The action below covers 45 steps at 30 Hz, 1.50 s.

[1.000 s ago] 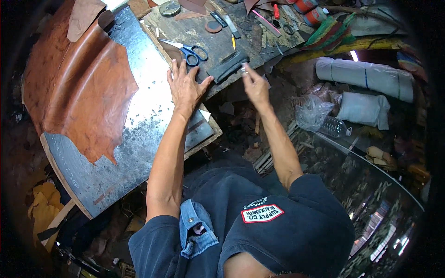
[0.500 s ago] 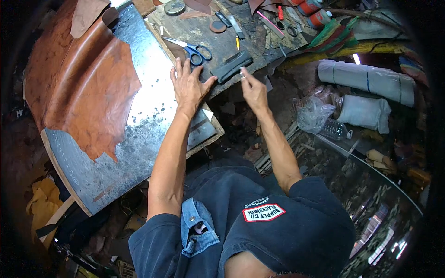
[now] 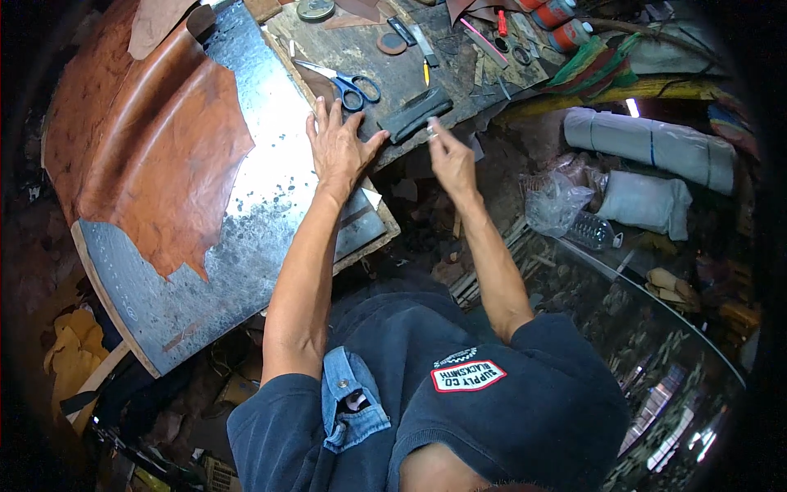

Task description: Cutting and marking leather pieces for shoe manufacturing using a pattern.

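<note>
My left hand (image 3: 338, 152) lies flat with its fingers spread on the edge of the metal-topped table, its thumb by the near left end of a dark oblong block (image 3: 418, 115). At the block's near right side is my right hand (image 3: 452, 164), fingers closed in a pinch. Something small and pale shows at its fingertips, too small to name. Blue-handled scissors (image 3: 352, 90) rest just beyond my left fingers, blades pointing left. A large piece of brown leather (image 3: 164, 164) with a raised fold covers the left side of the shiny metal sheet (image 3: 262, 205).
On the wooden bench (image 3: 361, 53) lie a yellow pencil stub (image 3: 426, 74), a pink strip (image 3: 484, 43) and a round tin (image 3: 316, 10). Red cans (image 3: 570, 35) stand at the far right. Below them are a plastic-wrapped roll (image 3: 648, 148) and a clear bottle (image 3: 592, 231).
The whole view has shifted slightly, moving the bench things a little to the right. My hands keep nearly the same places at the block, the right one still pinched.
</note>
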{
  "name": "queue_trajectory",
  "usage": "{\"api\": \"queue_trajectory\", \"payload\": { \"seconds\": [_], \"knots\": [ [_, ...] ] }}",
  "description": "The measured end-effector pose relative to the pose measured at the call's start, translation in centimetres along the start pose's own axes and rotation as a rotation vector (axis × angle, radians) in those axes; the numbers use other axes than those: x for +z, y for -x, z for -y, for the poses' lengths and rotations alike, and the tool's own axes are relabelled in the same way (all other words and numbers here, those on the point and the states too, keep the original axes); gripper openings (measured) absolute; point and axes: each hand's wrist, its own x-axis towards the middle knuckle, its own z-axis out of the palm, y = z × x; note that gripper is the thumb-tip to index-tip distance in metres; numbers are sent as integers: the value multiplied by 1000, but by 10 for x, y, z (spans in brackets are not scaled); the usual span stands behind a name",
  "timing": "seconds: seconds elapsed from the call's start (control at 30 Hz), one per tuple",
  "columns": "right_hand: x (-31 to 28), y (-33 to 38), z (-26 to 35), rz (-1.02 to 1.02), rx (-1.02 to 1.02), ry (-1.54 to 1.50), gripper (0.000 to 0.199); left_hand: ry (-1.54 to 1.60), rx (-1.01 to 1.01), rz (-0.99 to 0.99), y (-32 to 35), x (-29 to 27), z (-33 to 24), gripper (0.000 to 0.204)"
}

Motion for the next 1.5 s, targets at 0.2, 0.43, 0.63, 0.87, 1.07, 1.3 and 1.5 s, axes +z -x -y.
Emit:
{"api": "queue_trajectory", "payload": {
  "seconds": [0.2, 0.43, 0.63, 0.87, 1.07, 1.3, 1.5],
  "knots": [
    [6, 1, -7, 104, 38, 11, 34, 10, -4, 12, 0, 1, 1, 55],
    [-4, -3, 2, 277, 32, 98, 34, -8, -3, 6, 0, 2, 1, 55],
    [-1, -3, 1, 288, -11, 156, 35, 18, 25, -32, -1, 4, 2, 59],
    [-2, -4, -3, 100, -101, 59, 35, 13, 23, -14, -1, 4, 3, 59],
    [-3, -4, 2, 67, 4, 78, 34, -8, 22, -5, 0, 3, 3, 61],
    [-3, -4, -4, 46, -48, 72, 36, 36, 21, -24, -1, 2, 2, 59],
    [-4, -11, -8, -24, -51, 65, 37, 32, 13, -14, 0, 1, 1, 57]
  ]
}}
